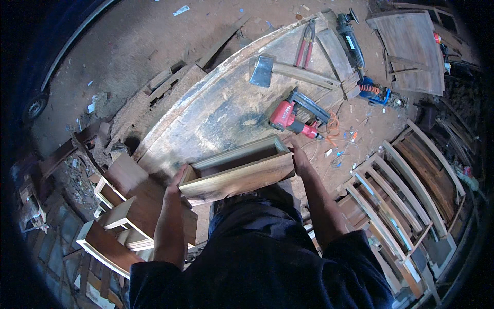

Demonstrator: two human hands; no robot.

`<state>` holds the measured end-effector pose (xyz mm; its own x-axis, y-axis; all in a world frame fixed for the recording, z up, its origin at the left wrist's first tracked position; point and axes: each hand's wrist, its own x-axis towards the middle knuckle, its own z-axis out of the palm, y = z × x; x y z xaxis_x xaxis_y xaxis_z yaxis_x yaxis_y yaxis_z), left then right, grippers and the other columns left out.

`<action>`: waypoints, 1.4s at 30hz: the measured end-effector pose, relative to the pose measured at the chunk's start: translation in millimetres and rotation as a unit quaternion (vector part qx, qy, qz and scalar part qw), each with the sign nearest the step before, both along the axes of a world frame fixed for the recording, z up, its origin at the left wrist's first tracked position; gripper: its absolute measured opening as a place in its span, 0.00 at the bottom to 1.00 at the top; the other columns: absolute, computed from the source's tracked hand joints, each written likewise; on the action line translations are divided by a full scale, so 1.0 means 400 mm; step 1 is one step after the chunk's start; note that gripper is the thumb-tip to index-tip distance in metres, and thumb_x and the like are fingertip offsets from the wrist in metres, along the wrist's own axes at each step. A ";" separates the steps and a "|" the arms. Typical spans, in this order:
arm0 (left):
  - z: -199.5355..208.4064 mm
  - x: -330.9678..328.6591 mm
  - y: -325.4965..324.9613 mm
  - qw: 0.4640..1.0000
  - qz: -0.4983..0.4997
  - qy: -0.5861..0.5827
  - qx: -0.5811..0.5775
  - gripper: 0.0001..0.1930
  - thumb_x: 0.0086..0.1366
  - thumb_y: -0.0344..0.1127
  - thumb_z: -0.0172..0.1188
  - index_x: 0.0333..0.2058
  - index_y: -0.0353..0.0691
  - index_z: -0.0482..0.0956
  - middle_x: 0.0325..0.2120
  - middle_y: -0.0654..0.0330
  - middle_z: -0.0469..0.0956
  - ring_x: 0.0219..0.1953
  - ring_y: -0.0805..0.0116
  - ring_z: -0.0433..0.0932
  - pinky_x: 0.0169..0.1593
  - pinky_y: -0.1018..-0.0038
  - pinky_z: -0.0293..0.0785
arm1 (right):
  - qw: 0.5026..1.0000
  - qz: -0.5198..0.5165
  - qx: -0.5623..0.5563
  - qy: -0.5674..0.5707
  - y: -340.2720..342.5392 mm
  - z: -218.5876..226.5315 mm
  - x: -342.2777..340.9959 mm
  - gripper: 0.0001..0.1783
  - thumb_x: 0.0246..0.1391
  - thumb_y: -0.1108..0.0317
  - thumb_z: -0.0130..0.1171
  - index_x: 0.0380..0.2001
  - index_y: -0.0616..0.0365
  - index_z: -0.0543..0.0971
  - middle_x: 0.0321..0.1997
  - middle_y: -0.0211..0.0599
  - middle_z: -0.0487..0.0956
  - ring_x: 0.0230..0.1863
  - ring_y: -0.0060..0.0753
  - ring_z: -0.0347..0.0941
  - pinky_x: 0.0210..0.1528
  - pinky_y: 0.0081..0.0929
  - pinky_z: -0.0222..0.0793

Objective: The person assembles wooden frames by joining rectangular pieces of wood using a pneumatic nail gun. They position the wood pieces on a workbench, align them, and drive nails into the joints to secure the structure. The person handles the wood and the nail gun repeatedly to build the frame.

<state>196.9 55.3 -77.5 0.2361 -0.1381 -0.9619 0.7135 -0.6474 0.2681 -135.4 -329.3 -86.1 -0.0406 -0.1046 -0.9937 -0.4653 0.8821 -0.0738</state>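
Observation:
A long, narrow wooden drawer box is held level in front of my body, its open side up. My left hand grips its left end and my right hand grips its right end; fingers of both are partly hidden behind the wood. The box is at the near edge of a worn wooden workbench. Beyond it on the bench lie a red and black nail gun, a hammer with a broad grey head and wooden handle, and red-handled pincers.
Several wooden drawer boxes are stacked at my left. Slatted wooden frames lean at the right. A dark power tool rests at the bench's far right corner. An orange hose and scraps litter the dirt floor. A wooden panel stands far right.

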 end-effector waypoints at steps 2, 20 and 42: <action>0.047 0.044 -0.002 0.987 -0.059 -0.146 0.039 0.20 0.72 0.50 0.56 0.43 0.36 0.80 0.36 0.54 0.81 0.37 0.61 0.80 0.44 0.65 0.76 | 0.985 0.060 -0.163 0.020 0.039 0.114 0.033 0.42 0.64 0.36 0.55 0.58 0.70 0.76 0.54 0.51 0.81 0.51 0.42 0.78 0.56 0.37 0.72; 0.160 -0.362 -0.623 0.693 -0.481 -0.503 -0.189 0.18 0.73 0.48 0.53 0.37 0.39 0.81 0.26 0.52 0.81 0.30 0.48 0.83 0.37 0.55 0.79 | 0.870 -0.004 -0.491 0.045 0.142 0.117 0.053 0.31 0.72 0.47 0.51 0.27 0.67 0.78 0.23 0.32 0.76 0.25 0.22 0.68 0.30 0.25 0.64; 0.163 -0.384 -0.643 0.592 -0.586 -0.509 -0.218 0.22 0.66 0.50 0.62 0.51 0.42 0.80 0.40 0.50 0.81 0.40 0.47 0.80 0.46 0.55 0.76 | 0.872 -0.426 -0.100 -0.218 0.218 0.067 0.002 0.21 0.64 0.59 0.57 0.55 0.59 0.77 0.56 0.40 0.81 0.58 0.38 0.74 0.66 0.34 0.63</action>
